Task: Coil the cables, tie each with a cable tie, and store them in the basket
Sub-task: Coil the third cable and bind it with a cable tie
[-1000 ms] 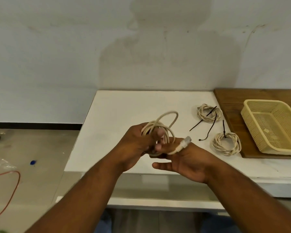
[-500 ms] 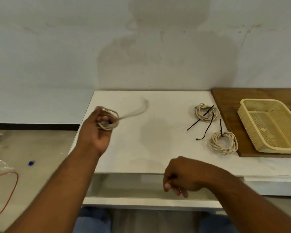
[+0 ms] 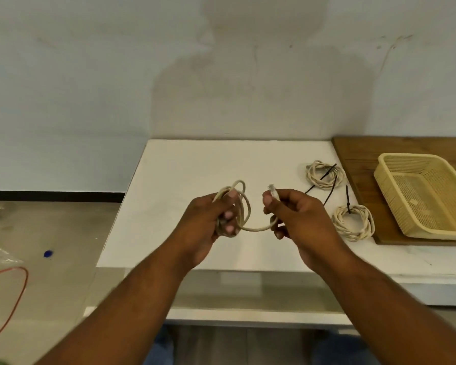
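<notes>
L hand [image 3: 211,219] holds the beige cable [image 3: 238,206] as a bundle of loops, fingers [image 3: 228,214] curled shut around them, thumb on top — prob. to stop the coil springing open. R hand [image 3: 298,214] pinches the free end just below the clear plug [image 3: 272,191], fingers closed on it, plug pointing up. Short slack arc hangs between the two hands, above the white tabletop [image 3: 195,167] near its front edge. Judgement: last turn of the coil not yet laid in; R hand keeps the tail taut so it can be fed onto the loops w/o kinking.

To the R on tabletop: far coil [image 3: 324,173] w/ black cable tie [image 3: 327,173] across it, long tail sticking out; near coil [image 3: 353,225] w/ its own tie [image 3: 348,198] standing up. One more loose black tie [image 3: 331,192] lies between them, approx. — likely reserved for the cable in hand. Can't tell if ties are cinched.

Basket [image 3: 395,180], yellow mesh, sits on a wooden board [image 3: 353,154] at R, just beside the near coil. Nothing in it as far as visible; no coil stored yet. Both done coils parked close to it, handy for dropping in.

Floor L: orange wire [image 3: 24,280], small blue bit [image 3: 48,253]; not part of job, apparently.
</notes>
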